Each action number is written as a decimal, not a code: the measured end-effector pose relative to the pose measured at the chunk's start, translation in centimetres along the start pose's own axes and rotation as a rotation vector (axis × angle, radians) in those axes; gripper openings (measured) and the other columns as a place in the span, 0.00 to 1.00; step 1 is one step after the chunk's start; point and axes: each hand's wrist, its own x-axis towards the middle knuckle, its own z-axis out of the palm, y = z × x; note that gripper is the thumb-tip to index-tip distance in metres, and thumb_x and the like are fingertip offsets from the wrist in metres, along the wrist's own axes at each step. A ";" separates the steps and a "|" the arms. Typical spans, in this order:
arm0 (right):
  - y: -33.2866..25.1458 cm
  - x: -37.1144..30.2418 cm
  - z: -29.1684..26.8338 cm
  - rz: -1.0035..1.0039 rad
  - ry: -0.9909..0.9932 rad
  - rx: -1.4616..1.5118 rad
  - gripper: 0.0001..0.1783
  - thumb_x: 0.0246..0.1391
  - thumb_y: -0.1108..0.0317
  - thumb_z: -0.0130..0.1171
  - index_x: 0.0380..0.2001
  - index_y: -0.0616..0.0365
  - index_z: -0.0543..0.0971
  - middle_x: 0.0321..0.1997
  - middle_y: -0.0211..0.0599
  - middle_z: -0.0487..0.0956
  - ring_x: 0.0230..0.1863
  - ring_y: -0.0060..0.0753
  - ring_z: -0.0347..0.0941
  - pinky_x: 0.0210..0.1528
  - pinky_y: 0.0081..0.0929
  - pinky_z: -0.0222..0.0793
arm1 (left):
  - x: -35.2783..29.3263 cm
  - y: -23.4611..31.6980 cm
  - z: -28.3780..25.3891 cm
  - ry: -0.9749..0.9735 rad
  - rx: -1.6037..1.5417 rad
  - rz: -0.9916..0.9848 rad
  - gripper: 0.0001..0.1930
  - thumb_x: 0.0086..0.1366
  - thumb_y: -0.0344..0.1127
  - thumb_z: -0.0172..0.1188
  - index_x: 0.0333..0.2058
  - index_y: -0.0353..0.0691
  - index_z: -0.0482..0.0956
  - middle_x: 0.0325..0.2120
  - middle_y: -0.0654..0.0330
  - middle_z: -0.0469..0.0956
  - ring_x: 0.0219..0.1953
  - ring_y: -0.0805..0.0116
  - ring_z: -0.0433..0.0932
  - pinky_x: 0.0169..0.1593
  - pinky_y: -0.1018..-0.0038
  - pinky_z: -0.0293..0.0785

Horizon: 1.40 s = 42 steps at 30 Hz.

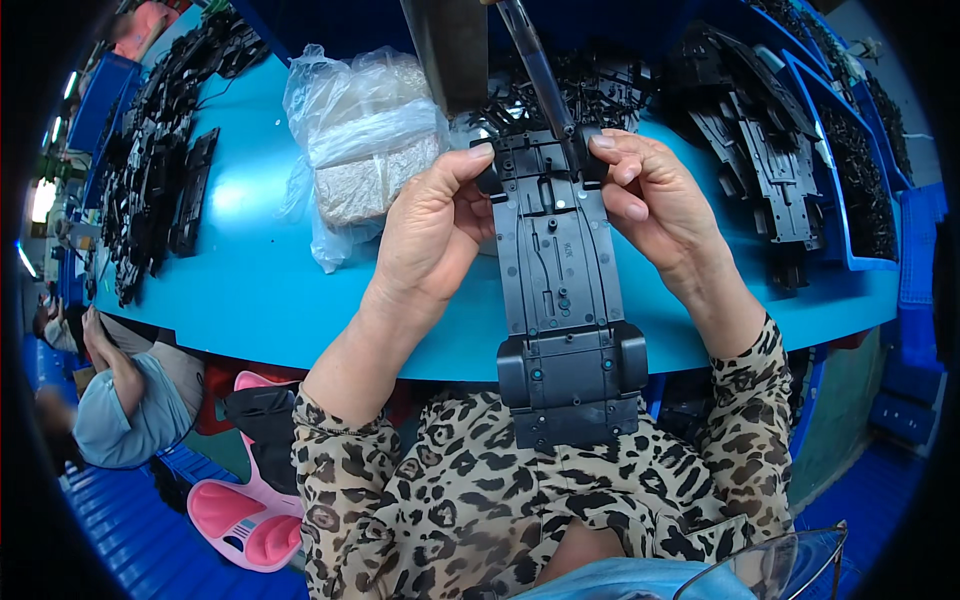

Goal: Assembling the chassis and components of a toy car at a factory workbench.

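Between my two hands is a black plastic toy car chassis [556, 265], long and flat, with curved wheel-arch pieces on its sides. My left hand [430, 225] pinches its far left corner, thumb on top and fingers partly hidden beneath. At the far right corner my right hand [665, 205] grips it between thumb and curled fingers. The near end of the chassis hangs over the table edge, in front of my body. A clear-and-dark rod-shaped tool [535, 70] comes down from above, its tip at the far right part of the chassis.
On the blue table [260, 290] lies a plastic-wrapped block [365, 150], left of the chassis. Black plastic parts are piled at the left [150, 170] and right [765, 150]. A metal post [447, 50] stands at the back. A blue bin [840, 150] holds small black parts. Another person [140, 390] sits at the left.
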 end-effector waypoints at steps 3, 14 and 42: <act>0.0 -0.1 0.1 0.000 -0.005 -0.007 0.09 0.38 0.79 0.50 0.27 0.64 0.73 0.17 0.27 0.68 0.10 0.16 0.55 0.16 0.11 0.52 | 0.1 0.0 0.0 0.004 0.000 0.005 0.06 0.54 0.34 0.51 0.27 0.38 0.71 0.22 0.64 0.73 0.24 0.77 0.71 0.29 0.79 0.69; -0.1 0.0 0.5 -0.028 -0.017 -0.032 0.04 0.41 0.77 0.52 0.25 0.63 0.72 0.16 0.26 0.68 0.10 0.14 0.57 0.13 0.08 0.52 | 0.2 -0.2 -1.2 -0.111 -0.055 -0.002 0.07 0.55 0.32 0.49 0.31 0.36 0.72 0.27 0.62 0.75 0.29 0.76 0.73 0.36 0.79 0.69; 0.3 -1.9 -3.7 0.047 -0.014 -0.037 0.01 0.40 0.77 0.50 0.21 0.60 0.71 0.18 0.25 0.68 0.08 0.14 0.55 0.10 0.08 0.50 | -1.8 -3.4 0.0 -0.121 0.084 -0.104 0.11 0.56 0.39 0.52 0.28 0.36 0.72 0.23 0.60 0.73 0.24 0.72 0.73 0.29 0.77 0.71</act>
